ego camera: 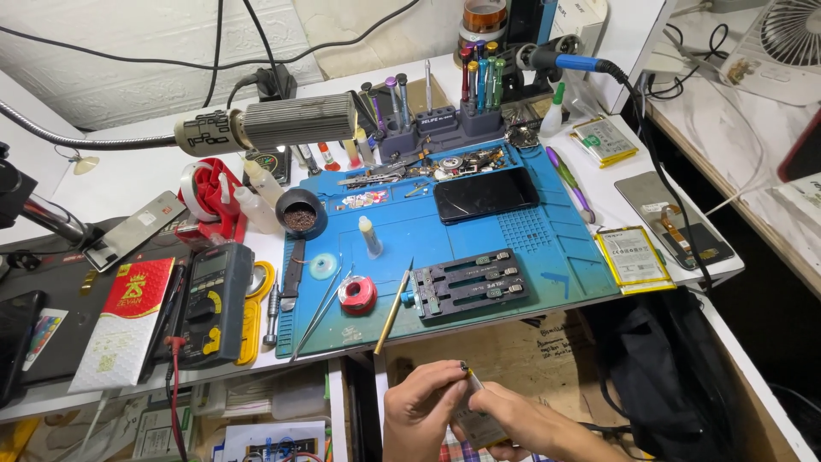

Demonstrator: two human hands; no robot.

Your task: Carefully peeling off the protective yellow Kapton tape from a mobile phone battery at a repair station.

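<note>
A bare strip of the blue rubber work mat (513, 257) lies open between the black smartphone (485, 194) and the dark metal clamping jig (468, 282). The counter's near edge is blocked by a brass-handled tool (392, 312) and red wire spool (357, 293).

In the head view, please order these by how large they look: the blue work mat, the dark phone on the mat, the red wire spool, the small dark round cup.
1. blue work mat
2. dark phone
3. small dark round cup
4. red wire spool

Cup and spool look nearly alike; the spool lies nearer the camera, so their order is unsure.
</note>
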